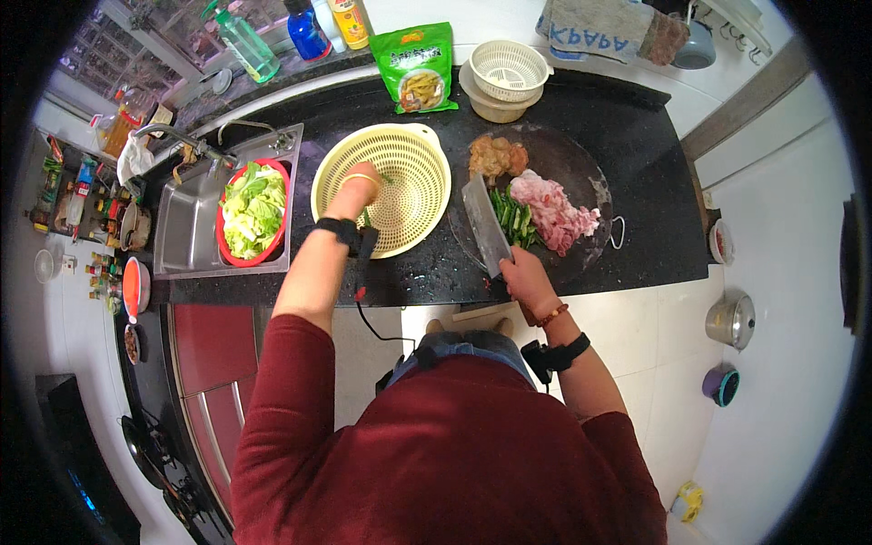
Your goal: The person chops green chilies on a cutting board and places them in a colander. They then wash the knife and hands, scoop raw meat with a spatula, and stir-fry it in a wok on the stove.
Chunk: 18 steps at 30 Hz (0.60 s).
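My left hand (361,191) reaches down into a pale yellow plastic colander (432,197), with bits of green vegetable near it; the fingers are mostly hidden, so its grasp cannot be told. The handle of a cleaver (485,221) is in my right hand (530,276). Its broad blade stands beside cut green peppers (512,219) on a dark round cutting board (593,255). Sliced raw pink meat (555,211) lies right of the greens, and a brownish, wet-looking food pile (497,157) lies behind them.
Leafy vegetables (253,211) fill a red-rimmed basket (219,235) in the steel sink (184,231) at left. Behind the board are stacked plastic baskets (507,75) and a green food packet (419,68). A soap bottle (248,48) stands on the sill. The counter's front edge is close to my body.
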Tool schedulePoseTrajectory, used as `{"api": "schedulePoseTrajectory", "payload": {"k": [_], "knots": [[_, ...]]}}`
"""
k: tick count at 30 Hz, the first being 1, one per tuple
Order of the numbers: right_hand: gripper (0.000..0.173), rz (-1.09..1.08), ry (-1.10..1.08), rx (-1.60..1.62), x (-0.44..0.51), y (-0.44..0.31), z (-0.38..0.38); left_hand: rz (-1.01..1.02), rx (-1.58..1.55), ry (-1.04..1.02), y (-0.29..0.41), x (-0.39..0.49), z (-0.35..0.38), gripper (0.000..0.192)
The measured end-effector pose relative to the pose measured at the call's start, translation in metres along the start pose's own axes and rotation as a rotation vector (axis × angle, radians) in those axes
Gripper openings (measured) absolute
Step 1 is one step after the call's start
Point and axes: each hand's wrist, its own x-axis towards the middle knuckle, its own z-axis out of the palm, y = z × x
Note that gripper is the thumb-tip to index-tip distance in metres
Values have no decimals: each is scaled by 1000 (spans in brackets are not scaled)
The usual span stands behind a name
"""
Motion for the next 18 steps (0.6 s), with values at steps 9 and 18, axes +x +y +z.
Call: {"api": "schedulePoseTrajectory", "payload": {"k": [9, 18], "knots": [[24, -12, 81, -135, -10, 23, 14, -15, 378, -436, -30, 19, 68, 25], [23, -76, 137, -286, 10, 28, -4, 228, -1042, -402, 85, -40, -54, 10]]}}
